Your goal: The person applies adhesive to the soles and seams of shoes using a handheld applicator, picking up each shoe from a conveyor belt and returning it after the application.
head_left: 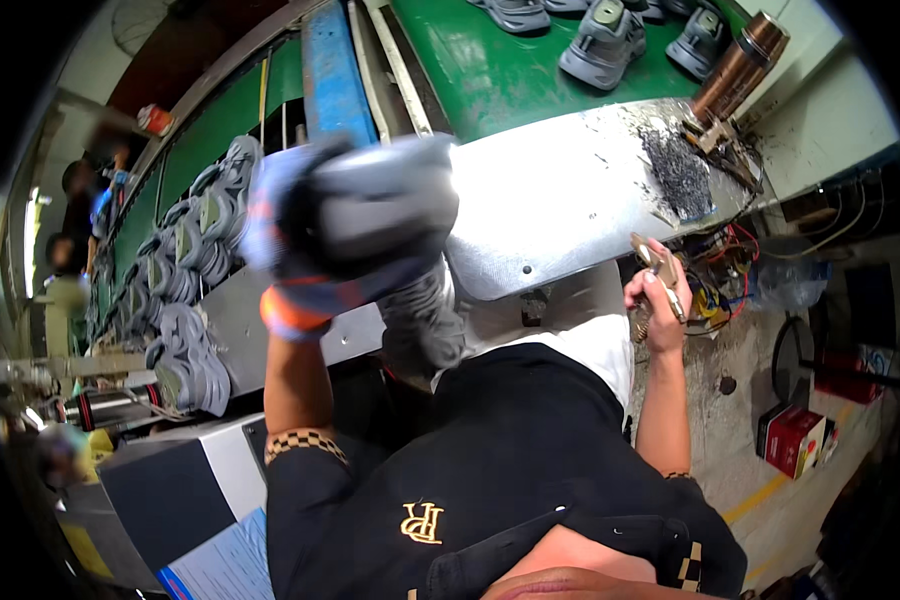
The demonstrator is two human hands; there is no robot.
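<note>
My left hand (305,285), in a blue and orange glove, is raised over the left end of the metal worktop (530,190). It grips a grey sneaker (390,200), and both are smeared by motion. Just below hangs or rests a second grey sneaker (425,318), laces showing; whether the same hand touches it I cannot tell. My bare right hand (660,300) is closed round a small metal hand tool (662,272) with slim pale arms, off the worktop's right front edge. The tool's exact kind does not show.
Several grey sneakers (182,250) line the green conveyor at left, and more (605,45) stand on the green surface ahead. A copper-coloured flask (740,65) is at the far right, near a dark pile of scraps (675,170). Loose wires (735,270) hang below; a red box (792,440) sits on the floor.
</note>
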